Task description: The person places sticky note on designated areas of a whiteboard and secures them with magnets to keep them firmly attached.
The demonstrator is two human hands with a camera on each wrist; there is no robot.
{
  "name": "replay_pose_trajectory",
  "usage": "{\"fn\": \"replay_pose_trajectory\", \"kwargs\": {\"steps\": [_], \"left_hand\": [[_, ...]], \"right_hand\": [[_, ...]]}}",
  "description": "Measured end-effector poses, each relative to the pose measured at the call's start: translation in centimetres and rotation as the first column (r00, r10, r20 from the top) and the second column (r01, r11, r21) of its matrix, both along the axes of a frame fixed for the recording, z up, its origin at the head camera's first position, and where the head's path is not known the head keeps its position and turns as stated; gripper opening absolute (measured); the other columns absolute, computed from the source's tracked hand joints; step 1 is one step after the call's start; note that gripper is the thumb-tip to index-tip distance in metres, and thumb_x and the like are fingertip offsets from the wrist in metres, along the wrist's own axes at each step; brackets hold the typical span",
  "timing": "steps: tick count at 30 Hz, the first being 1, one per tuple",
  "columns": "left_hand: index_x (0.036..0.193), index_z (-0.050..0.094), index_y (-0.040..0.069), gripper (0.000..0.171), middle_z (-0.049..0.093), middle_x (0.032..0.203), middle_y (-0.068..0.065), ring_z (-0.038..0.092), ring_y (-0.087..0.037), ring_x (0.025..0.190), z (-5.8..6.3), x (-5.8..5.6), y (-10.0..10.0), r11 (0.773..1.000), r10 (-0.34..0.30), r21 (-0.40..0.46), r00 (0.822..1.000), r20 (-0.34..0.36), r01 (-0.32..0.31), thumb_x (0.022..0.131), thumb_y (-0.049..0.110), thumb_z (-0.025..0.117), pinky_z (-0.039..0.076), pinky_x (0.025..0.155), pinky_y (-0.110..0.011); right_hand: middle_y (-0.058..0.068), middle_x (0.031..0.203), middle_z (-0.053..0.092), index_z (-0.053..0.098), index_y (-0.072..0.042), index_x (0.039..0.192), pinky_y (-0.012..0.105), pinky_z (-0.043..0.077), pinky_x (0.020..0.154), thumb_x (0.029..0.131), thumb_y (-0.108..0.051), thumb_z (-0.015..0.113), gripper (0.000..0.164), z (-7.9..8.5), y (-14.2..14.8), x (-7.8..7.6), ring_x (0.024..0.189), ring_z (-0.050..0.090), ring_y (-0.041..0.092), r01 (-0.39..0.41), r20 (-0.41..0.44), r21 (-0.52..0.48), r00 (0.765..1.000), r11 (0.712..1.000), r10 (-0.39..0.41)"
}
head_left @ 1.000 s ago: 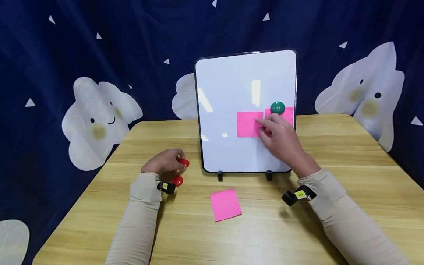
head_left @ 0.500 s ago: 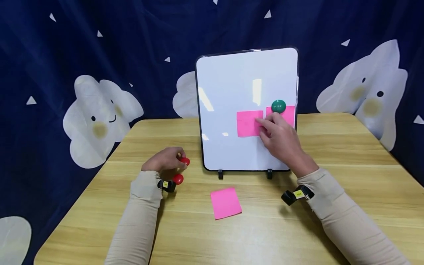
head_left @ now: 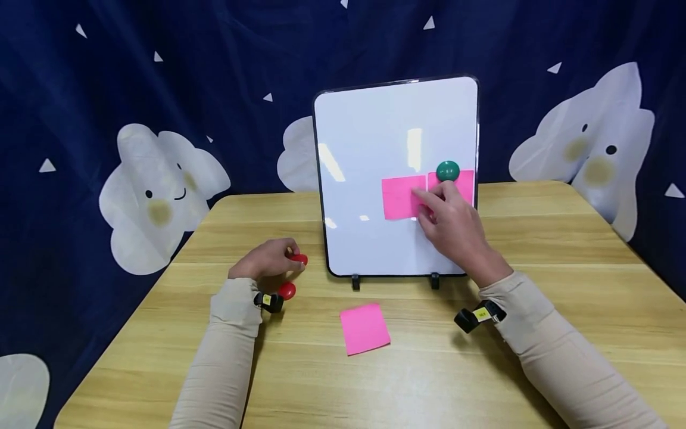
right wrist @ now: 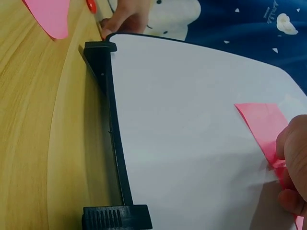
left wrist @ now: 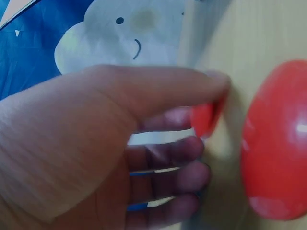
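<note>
On the table at left, my left hand (head_left: 266, 258) pinches a red round magnet (left wrist: 203, 117) between thumb and index finger. A second red magnet (head_left: 287, 291) lies just nearer, large at the right of the left wrist view. My right hand (head_left: 454, 223) is at the whiteboard (head_left: 370, 131), thumb and fingers pinching the right part of a pink sticky note (head_left: 398, 199). In the right wrist view, that note's edge stands off the board. Beside it, a second pink note (head_left: 465, 182) sits under a green magnet (head_left: 448, 171), partly hidden by my right hand.
Another pink sticky note (head_left: 365, 329) lies on the wooden table (head_left: 429, 381) in front of the board. Black feet (head_left: 356, 282) hold the whiteboard upright. A dark blue curtain (head_left: 241, 53) with clouds hangs behind the table.
The red magnet in my left hand has tilted and shifted slightly away from the other red one. My right hand stays at the pink note. The head view has shifted a little.
</note>
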State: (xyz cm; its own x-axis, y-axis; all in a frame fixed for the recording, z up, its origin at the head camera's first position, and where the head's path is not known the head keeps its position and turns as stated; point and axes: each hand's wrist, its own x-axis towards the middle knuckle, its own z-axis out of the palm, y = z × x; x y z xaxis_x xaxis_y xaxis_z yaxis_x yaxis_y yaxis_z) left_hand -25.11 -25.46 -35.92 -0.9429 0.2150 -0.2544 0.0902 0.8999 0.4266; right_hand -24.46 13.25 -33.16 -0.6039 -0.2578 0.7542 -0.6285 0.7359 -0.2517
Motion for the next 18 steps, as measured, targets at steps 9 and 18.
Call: {"fn": "replay_pose_trajectory", "kwargs": {"steps": [9, 18], "left_hand": [[0.104, 0.062, 0.012, 0.030, 0.064, 0.098, -0.005, 0.055, -0.025, 0.089, -0.28, -0.12, -0.01, 1.000, 0.003, -0.001, 1.000, -0.024, -0.003, 0.090, 0.036, 0.073, 0.043, 0.077, -0.039], [0.105, 0.063, 0.008, 0.031, 0.064, 0.099, -0.006, 0.056, -0.026, 0.090, -0.43, -0.27, -0.17, 0.999, -0.014, 0.032, 0.999, -0.043, 0.016, 0.089, 0.031, 0.075, 0.046, 0.083, -0.039]], "right_hand": [[0.013, 0.092, 0.049, 0.068, -0.007, 0.128, 0.034, 0.046, 0.054, 0.083, -0.002, 0.078, 0.046, -0.03, 0.06, 0.08, 0.067, 0.052, 0.023, 0.016, 0.006, 0.010, 1.000, 1.000, -0.017], [0.012, 0.090, 0.048, 0.067, -0.007, 0.129, 0.034, 0.045, 0.053, 0.084, -0.002, 0.076, 0.047, -0.01, 0.03, 0.24, 0.065, 0.052, 0.022, 0.019, 0.015, 0.012, 1.000, 1.000, -0.019]]}}
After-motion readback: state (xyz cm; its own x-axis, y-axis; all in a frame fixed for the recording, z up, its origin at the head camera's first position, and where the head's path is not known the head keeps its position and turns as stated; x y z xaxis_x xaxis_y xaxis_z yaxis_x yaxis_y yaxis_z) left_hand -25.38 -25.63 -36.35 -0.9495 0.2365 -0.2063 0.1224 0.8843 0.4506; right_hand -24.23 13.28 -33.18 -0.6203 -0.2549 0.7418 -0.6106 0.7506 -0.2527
